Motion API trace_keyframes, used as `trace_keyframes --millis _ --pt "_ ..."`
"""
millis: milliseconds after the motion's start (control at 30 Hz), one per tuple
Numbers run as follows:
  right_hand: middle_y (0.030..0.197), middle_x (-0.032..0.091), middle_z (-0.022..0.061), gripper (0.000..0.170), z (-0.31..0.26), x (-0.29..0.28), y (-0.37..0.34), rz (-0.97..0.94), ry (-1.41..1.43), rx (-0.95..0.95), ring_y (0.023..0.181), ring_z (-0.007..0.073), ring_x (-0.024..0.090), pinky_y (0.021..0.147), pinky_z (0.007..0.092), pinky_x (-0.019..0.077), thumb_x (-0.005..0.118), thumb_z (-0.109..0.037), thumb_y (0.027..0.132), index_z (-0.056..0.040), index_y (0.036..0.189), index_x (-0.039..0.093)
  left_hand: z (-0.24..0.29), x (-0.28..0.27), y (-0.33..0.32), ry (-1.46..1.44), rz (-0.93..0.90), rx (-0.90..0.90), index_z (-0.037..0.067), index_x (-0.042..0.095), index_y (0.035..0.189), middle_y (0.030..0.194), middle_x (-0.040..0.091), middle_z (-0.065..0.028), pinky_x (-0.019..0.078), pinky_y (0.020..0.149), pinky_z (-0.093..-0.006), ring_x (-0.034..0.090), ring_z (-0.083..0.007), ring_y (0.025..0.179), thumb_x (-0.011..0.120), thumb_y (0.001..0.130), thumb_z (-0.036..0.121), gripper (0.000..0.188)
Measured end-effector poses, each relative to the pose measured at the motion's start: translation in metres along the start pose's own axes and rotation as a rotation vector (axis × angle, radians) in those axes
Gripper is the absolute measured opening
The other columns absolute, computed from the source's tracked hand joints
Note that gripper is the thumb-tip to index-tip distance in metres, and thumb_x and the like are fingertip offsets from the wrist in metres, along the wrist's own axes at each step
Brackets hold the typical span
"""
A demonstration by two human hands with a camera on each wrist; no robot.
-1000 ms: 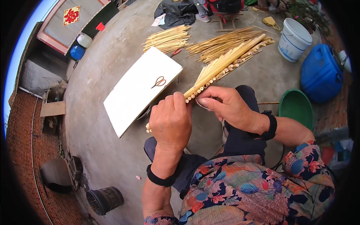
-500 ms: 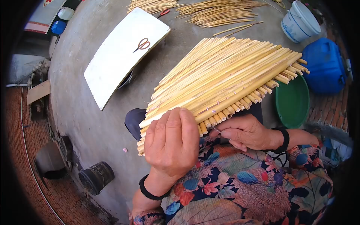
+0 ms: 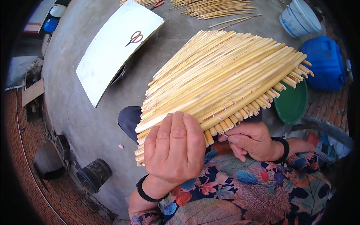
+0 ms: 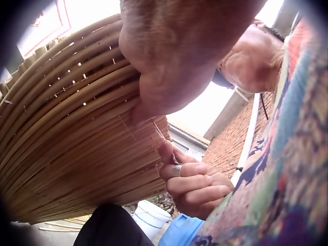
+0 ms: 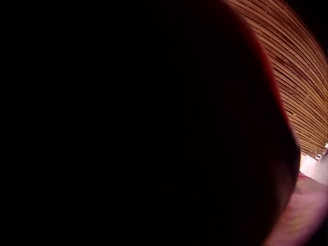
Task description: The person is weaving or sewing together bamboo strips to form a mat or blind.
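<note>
A mat of stitched yellow stalks (image 3: 210, 78) lies tilted over the person's lap in the head view, its layers of stalks crossing and their cut ends along the near edge. The left hand (image 3: 174, 148) grips that edge, fingers on top and thumb underneath. Below the near edge, the right hand (image 3: 251, 140) pinches a thin needle (image 4: 158, 129), whose tip points at the mat's underside in the left wrist view. Small pink stitches (image 3: 220, 118) dot the top stalk. The right wrist view is mostly dark, with the mat (image 5: 292, 66) at its right side.
A white board (image 3: 116, 45) with scissors (image 3: 135, 38) on it stands ahead on the left. Loose stalks (image 3: 213, 8) lie on the concrete beyond. To the right are a white bucket (image 3: 300, 18), a blue jug (image 3: 323, 63) and a green basin (image 3: 291, 103); a black bucket (image 3: 93, 175) stands left.
The mat has turned from nearly edge-on to showing its broad top face. The right hand has gone lower, under the near edge, while the left hand keeps its grip.
</note>
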State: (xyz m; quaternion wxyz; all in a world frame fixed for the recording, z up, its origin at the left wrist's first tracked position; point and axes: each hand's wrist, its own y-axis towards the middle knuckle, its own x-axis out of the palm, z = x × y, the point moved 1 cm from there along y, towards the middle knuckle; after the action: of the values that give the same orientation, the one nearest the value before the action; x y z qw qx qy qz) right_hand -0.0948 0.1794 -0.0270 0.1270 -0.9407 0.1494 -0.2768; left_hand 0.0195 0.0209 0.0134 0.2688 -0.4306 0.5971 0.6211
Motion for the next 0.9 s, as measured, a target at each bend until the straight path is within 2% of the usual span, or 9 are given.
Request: trace_keyframes --millis 67,100,167,267,600,667,700,767,900 --pt "0.091 0.065 0.0088 0.021 -0.001 0.004 0.0 -0.015 -0.019 -0.063 0.052 0.0051 0.049 0.044 0.0188 0.04 0.049 -0.004 0.095 0.0041 0.112 0.058 -0.001 -0.001 0.0 -0.005 -0.003 0.002 -0.003 0.061 0.089 0.081 0.065 -0.0132 0.0488 0.066 -0.0307 0.065 -0.0229 0.076 0.052 0.084 0.008 0.015" --pt "0.091 0.065 0.0088 0.021 -0.001 0.005 -0.001 -0.009 -0.018 -0.059 0.052 0.0051 0.049 0.044 0.0188 0.04 0.049 -0.004 0.095 0.0041 0.112 0.058 -0.001 -0.001 -0.001 0.001 -0.005 0.007 -0.003 0.061 0.089 0.081 0.065 -0.0133 0.0487 0.066 -0.0305 0.065 -0.023 0.076 0.052 0.084 0.008 0.015" --pt "0.104 0.065 0.0109 0.021 0.0 0.007 -0.002 -0.009 -0.053 -0.087 0.054 0.005 0.05 0.044 0.0188 0.0399 0.049 -0.003 0.095 0.0045 0.113 0.057 -0.001 -0.001 -0.001 0.007 -0.004 0.011 -0.003 0.061 0.089 0.081 0.065 -0.0133 0.0487 0.066 -0.0303 0.065 -0.0231 0.076 0.051 0.084 0.008 0.015" --pt "0.102 0.065 0.011 0.022 0.001 0.011 -0.002 0.049 -0.054 -0.099 0.054 0.0047 0.049 0.044 0.0185 0.0396 0.049 -0.004 0.095 0.0047 0.113 0.056 0.0 -0.002 -0.002 0.0 -0.005 0.017 -0.003 0.06 0.09 0.081 0.064 -0.0137 0.0488 0.065 -0.0302 0.065 -0.0234 0.077 0.051 0.084 0.008 0.016" --pt "0.103 0.065 0.0137 0.021 0.004 0.013 0.002 0.038 -0.048 -0.085 0.051 0.0069 0.048 0.044 0.0191 0.0388 0.049 -0.004 0.095 0.0052 0.112 0.057 -0.002 -0.005 -0.004 -0.006 -0.029 0.042 -0.005 0.06 0.09 0.082 0.064 -0.0151 0.0489 0.064 -0.0297 0.064 -0.0236 0.076 0.051 0.085 0.008 0.016" --pt "0.09 0.065 0.0112 0.02 0.002 0.015 0.003 0.047 -0.067 -0.096 0.051 0.0064 0.047 0.043 0.0193 0.038 0.05 -0.005 0.095 0.0061 0.11 0.058 -0.003 -0.005 -0.004 -0.003 -0.037 0.055 -0.005 0.06 0.09 0.082 0.064 -0.0154 0.049 0.064 -0.0297 0.064 -0.0237 0.076 0.051 0.085 0.007 0.016" --pt "0.09 0.065 0.0112 0.02 0.002 0.014 0.004 0.048 -0.065 -0.094 0.051 0.0064 0.047 0.043 0.0193 0.038 0.05 -0.005 0.095 0.0061 0.11 0.058 -0.003 -0.005 -0.004 -0.009 -0.036 0.052 -0.005 0.06 0.09 0.082 0.064 -0.0156 0.049 0.064 -0.0296 0.064 -0.0238 0.075 0.051 0.085 0.007 0.016" --pt "0.073 0.06 0.0063 0.02 0.001 0.014 0.005 0.033 -0.063 -0.093 0.051 0.0057 0.046 0.044 0.0195 0.0366 0.05 -0.006 0.095 0.0067 0.107 0.06 -0.004 -0.006 -0.003 -0.015 -0.036 0.049 -0.006 0.06 0.09 0.082 0.064 -0.0157 0.0491 0.063 -0.0295 0.064 -0.0239 0.075 0.051 0.085 0.007 0.016" --pt "0.062 0.052 0.0023 0.02 -0.006 0.02 0.008 0.071 -0.082 -0.056 0.051 0.0052 0.044 0.044 0.0198 0.0358 0.051 -0.007 0.095 0.0067 0.104 0.062 -0.004 -0.008 -0.002 -0.003 -0.044 0.063 -0.006 0.06 0.091 0.082 0.064 -0.0161 0.049 0.063 -0.0292 0.064 -0.0238 0.075 0.051 0.086 0.007 0.016"
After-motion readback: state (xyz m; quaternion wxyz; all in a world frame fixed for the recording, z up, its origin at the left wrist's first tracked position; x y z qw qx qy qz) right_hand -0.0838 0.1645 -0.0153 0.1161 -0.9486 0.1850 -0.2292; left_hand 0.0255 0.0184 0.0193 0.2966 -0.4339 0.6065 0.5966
